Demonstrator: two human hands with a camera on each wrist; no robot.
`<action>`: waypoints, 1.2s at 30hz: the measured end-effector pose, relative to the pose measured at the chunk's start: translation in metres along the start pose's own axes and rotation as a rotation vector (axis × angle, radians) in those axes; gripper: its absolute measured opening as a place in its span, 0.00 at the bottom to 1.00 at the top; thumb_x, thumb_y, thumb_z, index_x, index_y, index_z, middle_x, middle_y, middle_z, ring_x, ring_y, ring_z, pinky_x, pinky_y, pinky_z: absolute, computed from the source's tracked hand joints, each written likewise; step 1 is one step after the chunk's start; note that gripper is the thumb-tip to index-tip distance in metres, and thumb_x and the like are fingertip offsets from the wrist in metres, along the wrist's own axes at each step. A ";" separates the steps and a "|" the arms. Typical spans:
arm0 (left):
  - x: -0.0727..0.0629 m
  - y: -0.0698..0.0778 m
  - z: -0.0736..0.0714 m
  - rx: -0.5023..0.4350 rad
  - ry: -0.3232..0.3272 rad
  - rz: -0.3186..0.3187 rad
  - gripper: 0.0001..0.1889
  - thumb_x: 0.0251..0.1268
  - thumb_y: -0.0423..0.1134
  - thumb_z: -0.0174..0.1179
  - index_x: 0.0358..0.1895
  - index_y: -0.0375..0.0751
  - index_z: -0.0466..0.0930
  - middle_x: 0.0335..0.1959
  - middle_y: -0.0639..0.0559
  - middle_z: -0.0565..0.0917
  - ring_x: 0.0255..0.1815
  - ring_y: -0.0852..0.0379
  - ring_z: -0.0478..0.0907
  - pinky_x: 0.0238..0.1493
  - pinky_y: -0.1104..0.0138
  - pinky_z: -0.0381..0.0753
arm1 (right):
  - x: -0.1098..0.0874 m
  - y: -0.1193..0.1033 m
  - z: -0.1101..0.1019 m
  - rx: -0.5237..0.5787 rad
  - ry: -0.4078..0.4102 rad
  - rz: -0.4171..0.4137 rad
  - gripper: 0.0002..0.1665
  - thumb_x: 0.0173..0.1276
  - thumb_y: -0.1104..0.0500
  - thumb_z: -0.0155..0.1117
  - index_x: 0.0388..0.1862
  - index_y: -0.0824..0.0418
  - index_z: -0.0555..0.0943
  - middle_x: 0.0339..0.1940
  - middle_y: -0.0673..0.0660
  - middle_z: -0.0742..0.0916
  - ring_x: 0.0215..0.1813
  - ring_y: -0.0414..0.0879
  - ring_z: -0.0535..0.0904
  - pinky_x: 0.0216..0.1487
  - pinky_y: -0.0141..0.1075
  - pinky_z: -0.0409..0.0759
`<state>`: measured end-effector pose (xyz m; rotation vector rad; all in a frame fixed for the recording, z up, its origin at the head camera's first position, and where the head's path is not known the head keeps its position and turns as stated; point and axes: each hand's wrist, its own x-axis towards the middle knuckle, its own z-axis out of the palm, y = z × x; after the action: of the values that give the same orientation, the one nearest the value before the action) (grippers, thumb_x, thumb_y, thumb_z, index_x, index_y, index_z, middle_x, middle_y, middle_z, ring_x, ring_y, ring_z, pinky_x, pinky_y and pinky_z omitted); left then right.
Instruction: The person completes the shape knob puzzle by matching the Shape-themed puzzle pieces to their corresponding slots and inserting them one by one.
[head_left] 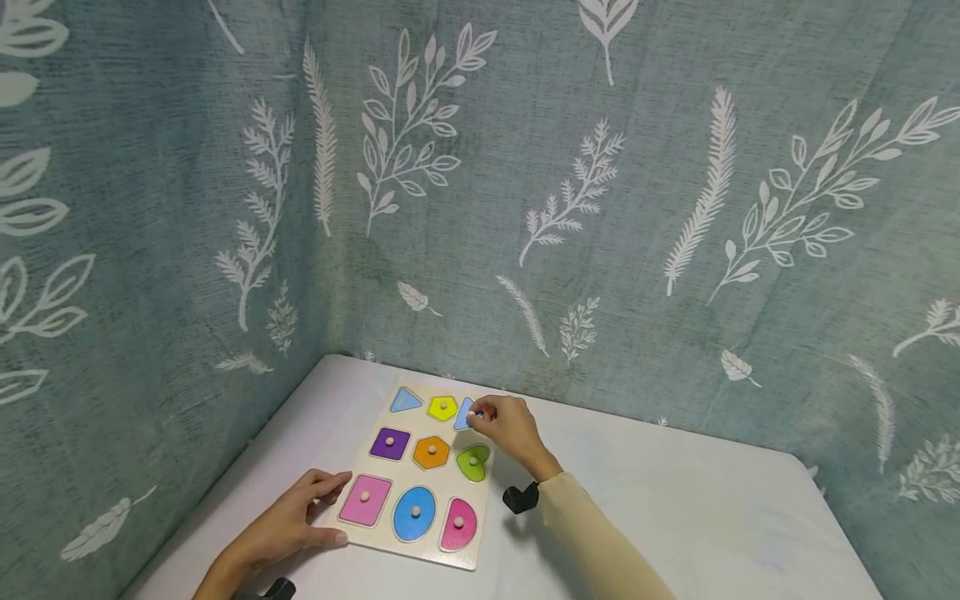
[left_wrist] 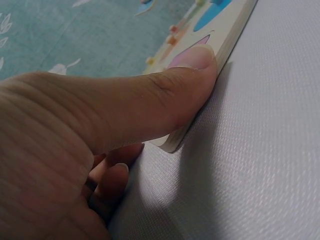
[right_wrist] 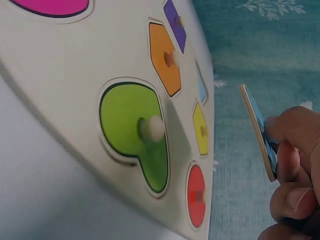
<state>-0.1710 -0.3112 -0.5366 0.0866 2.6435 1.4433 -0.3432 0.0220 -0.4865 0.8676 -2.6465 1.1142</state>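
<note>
A cream-coloured knob puzzle board (head_left: 420, 554) lies flat, bearing several coloured shapes. My right hand (head_left: 512, 429) pinches a light-blue triangle piece (head_left: 463, 414) by its knob. In the right wrist view that triangle piece (right_wrist: 259, 132) is tilted on edge, apart from the board. A red round piece (right_wrist: 196, 196) sits behind it, mostly hidden in the head view. At the board's far left, a triangular blue spot (head_left: 406, 401) shows no knob. My left hand (head_left: 288, 521) rests at the near-left corner, its thumb (left_wrist: 192, 75) extended against the board's edge.
Pieces with pale knobs sit in the board, among them a green heart (head_left: 472, 462), an orange hexagon (head_left: 431, 452) and a blue oval (head_left: 414, 514). A white cloth (head_left: 675, 508) covers the table. Leaf-patterned green curtain (head_left: 480, 250) stands behind and to the left.
</note>
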 end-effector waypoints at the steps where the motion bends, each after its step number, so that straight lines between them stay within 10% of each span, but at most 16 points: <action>1: 0.000 0.000 0.000 0.002 0.002 -0.001 0.52 0.45 0.44 0.84 0.73 0.27 0.68 0.50 0.47 0.71 0.52 0.50 0.67 0.48 0.66 0.70 | 0.002 -0.001 0.002 -0.005 -0.005 0.003 0.04 0.69 0.55 0.72 0.37 0.53 0.88 0.20 0.44 0.78 0.22 0.37 0.70 0.26 0.33 0.68; 25: -0.012 -0.007 0.002 -0.044 -0.013 0.101 0.50 0.48 0.40 0.83 0.73 0.23 0.67 0.48 0.46 0.71 0.49 0.54 0.66 0.45 0.68 0.67 | 0.057 -0.022 0.079 0.063 -0.061 0.010 0.04 0.65 0.60 0.73 0.34 0.59 0.91 0.21 0.45 0.83 0.23 0.36 0.70 0.31 0.31 0.71; 36: -0.005 -0.002 0.000 0.000 -0.001 0.096 0.49 0.48 0.43 0.83 0.73 0.25 0.68 0.49 0.48 0.71 0.49 0.54 0.67 0.47 0.67 0.69 | 0.075 -0.028 0.081 0.040 -0.093 0.070 0.05 0.66 0.59 0.73 0.35 0.60 0.90 0.29 0.49 0.87 0.27 0.39 0.73 0.30 0.31 0.71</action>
<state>-0.1657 -0.3132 -0.5381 0.2170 2.6727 1.4709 -0.3821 -0.0838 -0.5019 0.8600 -2.7595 1.1739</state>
